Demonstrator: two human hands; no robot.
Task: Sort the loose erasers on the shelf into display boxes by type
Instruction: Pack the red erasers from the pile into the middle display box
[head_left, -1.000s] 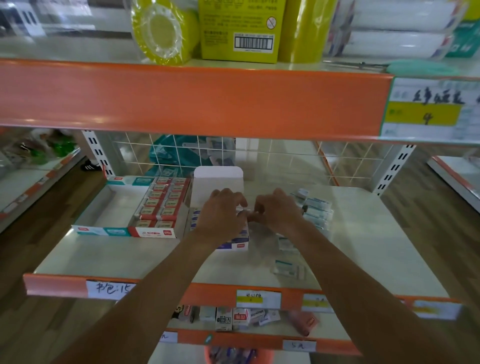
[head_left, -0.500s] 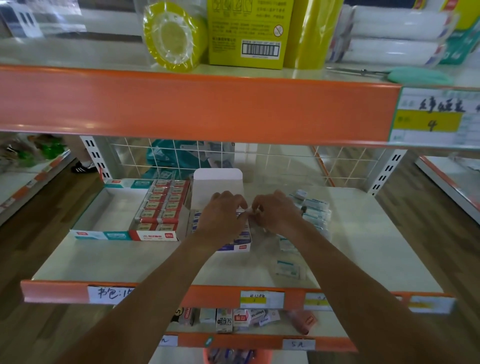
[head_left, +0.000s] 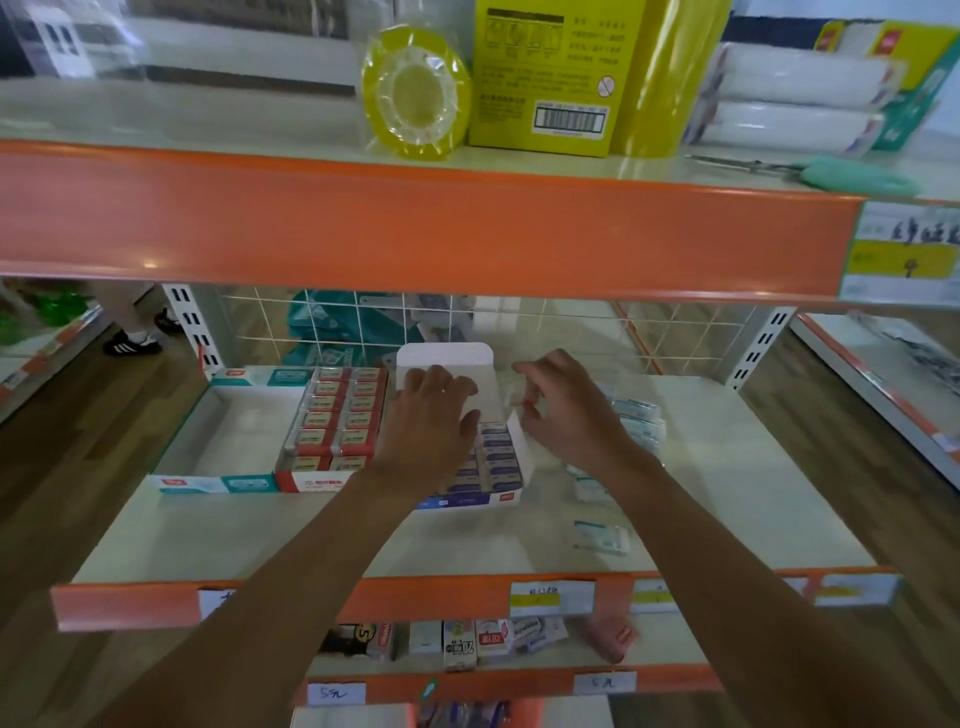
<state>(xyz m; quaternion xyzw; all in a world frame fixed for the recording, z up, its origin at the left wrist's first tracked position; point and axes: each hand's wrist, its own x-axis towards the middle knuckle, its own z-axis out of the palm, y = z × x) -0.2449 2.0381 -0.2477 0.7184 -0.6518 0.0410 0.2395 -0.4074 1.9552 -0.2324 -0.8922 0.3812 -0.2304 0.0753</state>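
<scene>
Cardboard-walled, lying lengthwise front to back on shelf (head_left: 311, 540), flap rearward: covering display box (head_left: 467, 501) of blue-banded erasers (head_left: 498, 460) with flat, spread left hand (head_left: 431, 421); curling right hand (head_left: 566, 410) beside its right wall, grasp impossible to tell.

On the lowest shelf edge the left price tag (head_left: 335, 693) reads "5元" in handwriting; the right price tag (head_left: 605, 682) reads the same; the yellow carton (head_left: 540, 78) on the top shelf bears a barcode (head_left: 570, 120) and a round prohibition sign (head_left: 605, 85), its printed lines too small to read; the upper shelf label (head_left: 906, 254) carries blurred handwritten characters above a figure like "4"; a small carton (head_left: 460, 647) below shows digits resembling "20"; print on the red display box (head_left: 311, 482) and blue display box (head_left: 467, 501) is illegible.
</scene>
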